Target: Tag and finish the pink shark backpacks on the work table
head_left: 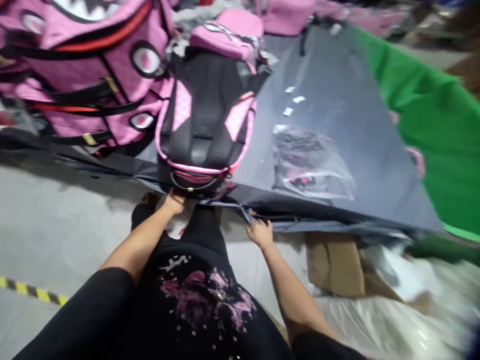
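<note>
Black-and-pink backpack [204, 115] is on the grey tabletop [337, 120], back panel and straps up, bottom end at the near edge, right in front of the person. Left hand [173, 203] is at that edge, just below the pack's bottom end; fingers partly hidden, can't tell if it's gripping or only touching. Right hand [261, 232] is off to the right, fingers bent at the tabletop's hanging edge; too blurred to confirm a grip. Pink bags [127, 95] crowd the left, beside the pack. Right of it: clear plastic bag [313, 165] with dark contents, small white pieces [298, 99] behind it. Green sheet [435, 120] along the right side. Cardboard box [333, 265] below the edge.
</note>
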